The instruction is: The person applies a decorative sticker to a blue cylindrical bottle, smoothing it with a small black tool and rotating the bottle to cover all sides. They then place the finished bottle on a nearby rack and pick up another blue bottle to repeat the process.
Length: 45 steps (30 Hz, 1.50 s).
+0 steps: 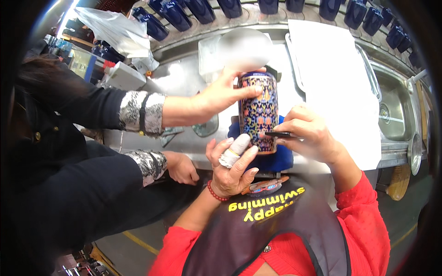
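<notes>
A dark blue cylindrical cup (258, 110) with a colourful floral pattern is held over a blue cloth-like pad (276, 161). My left hand (230, 168) sits at its lower left, fingers apart and holding nothing. One finger has a white wrap on it and comes close to the cup; whether it touches, I cannot tell. In my right hand (309, 131), a thin flat black tool (280, 135) is pinched, its end against the cup's lower right side. A co-worker's hand (223, 94) grips the cup's upper part from the left.
Large white sheets (335, 92) cover the right of the metal counter, beside a steel sink (396, 115). Dark blue cups (198, 10) line a curved conveyor at the back. The co-worker's other hand (183, 169) rests near my left. Clear plastic (115, 30) hangs at upper left.
</notes>
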Each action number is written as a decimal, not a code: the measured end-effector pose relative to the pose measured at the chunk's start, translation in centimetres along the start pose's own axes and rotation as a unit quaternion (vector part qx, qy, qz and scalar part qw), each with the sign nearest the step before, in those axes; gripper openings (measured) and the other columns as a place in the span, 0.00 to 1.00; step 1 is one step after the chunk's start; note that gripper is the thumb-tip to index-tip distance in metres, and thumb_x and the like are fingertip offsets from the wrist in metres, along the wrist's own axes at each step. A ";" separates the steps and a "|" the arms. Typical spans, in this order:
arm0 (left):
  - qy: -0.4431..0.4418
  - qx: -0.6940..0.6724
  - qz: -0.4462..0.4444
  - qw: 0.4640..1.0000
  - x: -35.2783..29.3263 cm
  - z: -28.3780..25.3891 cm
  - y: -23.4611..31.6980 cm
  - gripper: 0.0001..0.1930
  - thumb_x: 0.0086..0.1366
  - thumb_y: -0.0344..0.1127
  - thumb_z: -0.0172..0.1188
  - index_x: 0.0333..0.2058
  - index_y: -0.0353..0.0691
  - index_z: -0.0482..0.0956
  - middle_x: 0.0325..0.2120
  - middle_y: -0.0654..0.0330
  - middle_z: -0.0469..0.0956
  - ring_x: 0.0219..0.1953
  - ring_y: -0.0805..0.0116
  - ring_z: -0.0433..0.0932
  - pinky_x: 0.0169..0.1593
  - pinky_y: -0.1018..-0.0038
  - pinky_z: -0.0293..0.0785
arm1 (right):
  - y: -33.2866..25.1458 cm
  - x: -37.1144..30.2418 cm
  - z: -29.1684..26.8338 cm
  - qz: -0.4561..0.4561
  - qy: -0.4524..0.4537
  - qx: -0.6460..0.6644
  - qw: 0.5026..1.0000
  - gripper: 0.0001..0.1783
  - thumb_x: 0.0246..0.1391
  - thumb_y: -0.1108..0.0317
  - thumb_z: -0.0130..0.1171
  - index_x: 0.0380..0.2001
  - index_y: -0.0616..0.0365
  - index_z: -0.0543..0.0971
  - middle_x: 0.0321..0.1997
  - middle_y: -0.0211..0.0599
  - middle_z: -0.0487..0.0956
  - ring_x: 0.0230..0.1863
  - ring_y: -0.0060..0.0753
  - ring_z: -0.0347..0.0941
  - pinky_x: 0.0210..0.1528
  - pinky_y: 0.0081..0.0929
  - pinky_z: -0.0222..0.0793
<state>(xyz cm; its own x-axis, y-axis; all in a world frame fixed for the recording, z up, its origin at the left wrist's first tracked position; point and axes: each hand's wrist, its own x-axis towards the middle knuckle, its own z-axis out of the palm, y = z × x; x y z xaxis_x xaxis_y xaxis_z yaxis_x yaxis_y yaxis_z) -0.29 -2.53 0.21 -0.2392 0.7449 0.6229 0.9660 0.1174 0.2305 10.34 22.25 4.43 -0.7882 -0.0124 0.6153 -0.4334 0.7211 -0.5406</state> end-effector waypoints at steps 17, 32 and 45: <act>-0.059 -0.039 -0.094 0.993 1.9 1.3 0.0 0.48 0.52 0.39 0.72 0.68 0.30 0.57 0.61 0.40 0.69 0.65 0.41 0.66 0.69 0.41 0.44 | 3.6 4.4 -2.2 0.195 -0.038 0.155 0.968 0.08 0.55 0.71 0.65 0.37 0.62 0.83 0.29 0.28 0.78 0.26 0.16 0.68 0.27 0.20 0.63; -0.092 -0.024 -0.091 0.991 2.8 1.3 0.0 0.55 0.55 0.50 0.75 0.70 0.30 0.51 0.62 0.42 0.70 0.66 0.47 0.69 0.71 0.37 0.33 | 5.0 5.8 -1.9 0.099 0.069 -0.038 0.992 0.08 0.53 0.75 0.65 0.38 0.59 0.82 0.29 0.31 0.76 0.28 0.27 0.73 0.33 0.28 0.67; -0.053 -0.005 -0.096 0.994 2.7 1.6 -0.5 0.55 0.53 0.56 0.76 0.68 0.27 0.56 0.59 0.45 0.76 0.61 0.52 0.76 0.70 0.34 0.33 | 4.7 9.4 -1.4 0.063 -0.009 -0.041 0.997 0.07 0.54 0.71 0.66 0.36 0.61 0.82 0.27 0.41 0.77 0.27 0.35 0.76 0.32 0.32 0.71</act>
<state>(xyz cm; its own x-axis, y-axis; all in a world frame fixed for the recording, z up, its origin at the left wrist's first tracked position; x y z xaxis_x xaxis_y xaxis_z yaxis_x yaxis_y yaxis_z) -1.28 0.48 0.54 -0.4069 0.7740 0.4851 0.9023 0.2576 0.3458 1.53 26.50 8.52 -0.8427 0.0697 0.5338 -0.2929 0.7725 -0.5634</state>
